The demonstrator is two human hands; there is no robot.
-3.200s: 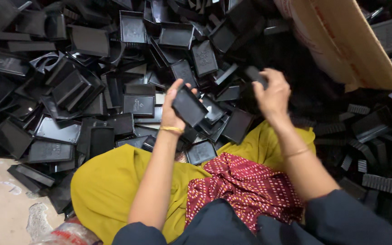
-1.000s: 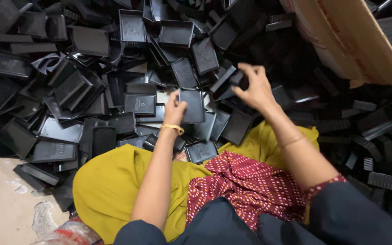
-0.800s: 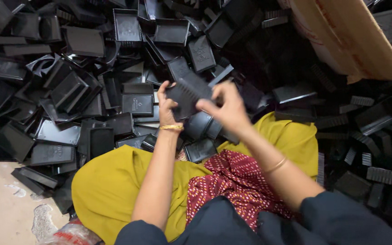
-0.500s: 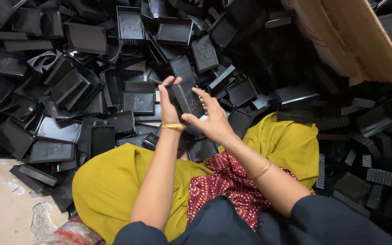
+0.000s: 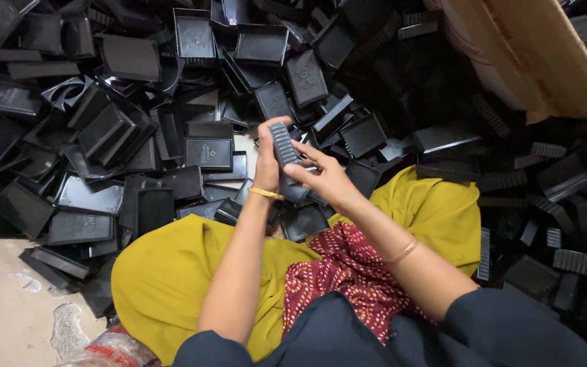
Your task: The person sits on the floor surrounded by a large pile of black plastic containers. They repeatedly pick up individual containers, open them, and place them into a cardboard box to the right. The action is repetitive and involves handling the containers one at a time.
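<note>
Left hand (image 5: 266, 160) grips a ribbed black tray (image 5: 285, 153) upright above the lap, right hand (image 5: 324, 178) pinching its lower side just beside it; looks light, stiff plastic, best held by the long edges.

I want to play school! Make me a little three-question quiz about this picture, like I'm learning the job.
1. True or false: both hands are on the same black plastic piece.
2. What does the left hand wear at the wrist? A) a watch B) a gold bangle C) a glove
3. Fill in: the brown thing at the top right, over the pile of black trays, is a ______ box.

Key:
1. True: the left hand grips the piece and the right hand touches its ribbed side.
2. B
3. cardboard
</note>
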